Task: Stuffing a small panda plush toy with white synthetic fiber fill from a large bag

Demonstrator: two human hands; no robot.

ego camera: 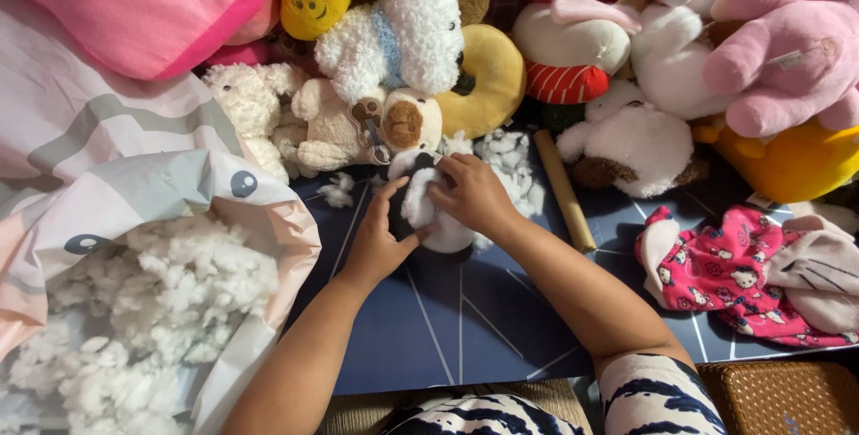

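Patterned sleeves sit lowest in the head view. Above them, left hand (378, 240) and right hand (474, 193) both close their fingers on a small black-and-white plush toy (428, 211) over the dark blue mat (465, 310), with loose white stuffing (510, 162) just beside it and a wooden stick (564, 189) near.

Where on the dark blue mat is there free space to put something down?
The dark blue mat is bare between the forearms and right of them, before the pink printed cloth. Crowded: plush toys behind both hands, the wooden stick, the open bag of white stuffing left.
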